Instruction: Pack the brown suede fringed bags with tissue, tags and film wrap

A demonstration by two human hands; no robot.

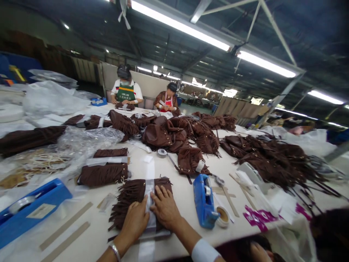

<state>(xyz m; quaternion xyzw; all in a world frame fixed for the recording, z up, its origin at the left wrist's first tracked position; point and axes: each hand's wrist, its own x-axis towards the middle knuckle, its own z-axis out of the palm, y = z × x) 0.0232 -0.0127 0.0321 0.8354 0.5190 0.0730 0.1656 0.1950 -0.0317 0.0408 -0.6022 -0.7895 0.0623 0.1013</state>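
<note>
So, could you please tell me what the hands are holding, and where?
The left hand and right hand press the brown fringed piece at its white band.

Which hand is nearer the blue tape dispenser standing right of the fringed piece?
Right. The right hand rests on the brown fringed piece, just left of the blue tape dispenser; the left hand lies on the same piece, farther left.

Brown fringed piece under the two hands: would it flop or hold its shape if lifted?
Probably floppy: the brown fringed piece lies flat and its tassels splay loosely. Likely light, being thin. The white band across it may keep it bundled.
</note>
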